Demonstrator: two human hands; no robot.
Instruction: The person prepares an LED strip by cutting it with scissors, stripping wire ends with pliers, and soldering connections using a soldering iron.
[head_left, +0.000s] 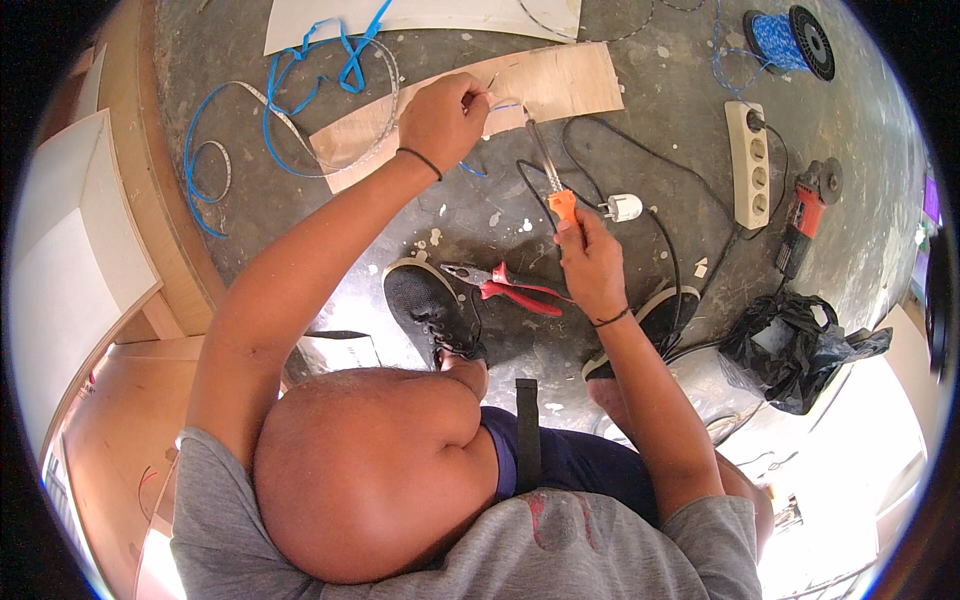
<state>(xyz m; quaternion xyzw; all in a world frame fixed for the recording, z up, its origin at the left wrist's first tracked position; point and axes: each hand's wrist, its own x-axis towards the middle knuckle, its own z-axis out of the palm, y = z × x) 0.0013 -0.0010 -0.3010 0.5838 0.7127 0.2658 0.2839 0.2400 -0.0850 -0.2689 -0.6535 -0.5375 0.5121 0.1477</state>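
Observation:
My right hand (pixel 592 262) grips a soldering iron by its orange handle (pixel 563 205), the metal shaft (pixel 544 158) angled up and away. Its tip comes close to a thin blue wire (pixel 506 106) over a thin wooden board (pixel 570 85); I cannot tell if they touch. My left hand (pixel 443 125) is closed above the board, pinching the thin wire, whose held end is hidden by the fingers. Beside that hand, a light strip with blue backing tape (pixel 352 70) lies in loose loops across the board and floor. Red-handled pliers (pixel 518 296) rest between my shoes.
A white plug (pixel 623 207) lies right of the iron among black cables. Farther right are a power strip (pixel 748 165), an angle grinder (pixel 803 215) and a black plastic bag (pixel 785 350). A spool of blue cord (pixel 778 42) is at the far right; wooden panels (pixel 175 170) stand left.

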